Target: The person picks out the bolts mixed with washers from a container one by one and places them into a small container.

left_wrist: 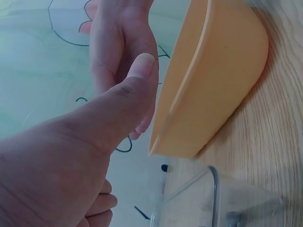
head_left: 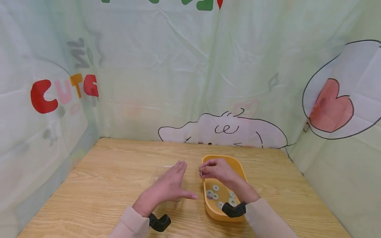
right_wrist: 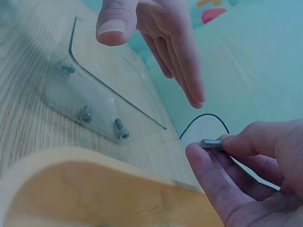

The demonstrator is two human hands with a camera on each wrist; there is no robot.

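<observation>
Between thumb and fingertips, the right hand (head_left: 221,170) pinches a metal bolt (right_wrist: 211,144) near the left rim of an orange bin (head_left: 214,214) holding washers (head_left: 209,195). Apart from it, the left hand (head_left: 167,188) extends straight fingers over a clear box (right_wrist: 113,92) with other bolts (right_wrist: 121,129) on the surface (head_left: 119,172).

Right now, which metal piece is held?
The cylindrical piece pinched by the right hand; three visible bolts lie in the clear box, washers in the orange tray.
</observation>
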